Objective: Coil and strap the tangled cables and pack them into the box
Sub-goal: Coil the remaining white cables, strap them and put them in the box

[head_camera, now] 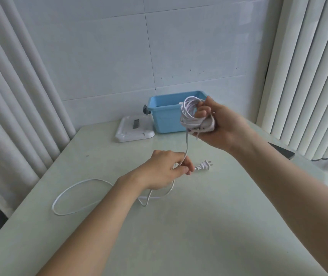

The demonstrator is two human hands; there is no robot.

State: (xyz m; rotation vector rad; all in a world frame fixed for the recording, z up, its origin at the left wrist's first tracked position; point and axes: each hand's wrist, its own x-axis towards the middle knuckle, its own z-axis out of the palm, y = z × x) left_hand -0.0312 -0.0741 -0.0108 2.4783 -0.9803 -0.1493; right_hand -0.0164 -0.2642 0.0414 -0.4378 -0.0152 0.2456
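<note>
My right hand [224, 124] is raised above the table and grips a bundle of coiled white cable [190, 112] wound around a white power strip body. One strand runs down from the bundle to my left hand [165, 170], which pinches the cable near its end. The white two-pin plug [263, 165] lies on the table just right of my left hand. A loose loop of the same cable [75, 198] lies on the table to the left. The blue box [165, 116] stands open at the back, behind the bundle.
A white lid [133, 129] with a dark latch lies left of the box. The pale green table [179, 236] meets a tiled wall. Vertical blinds hang at left and right. A dark flat object [282, 151] lies at the right edge.
</note>
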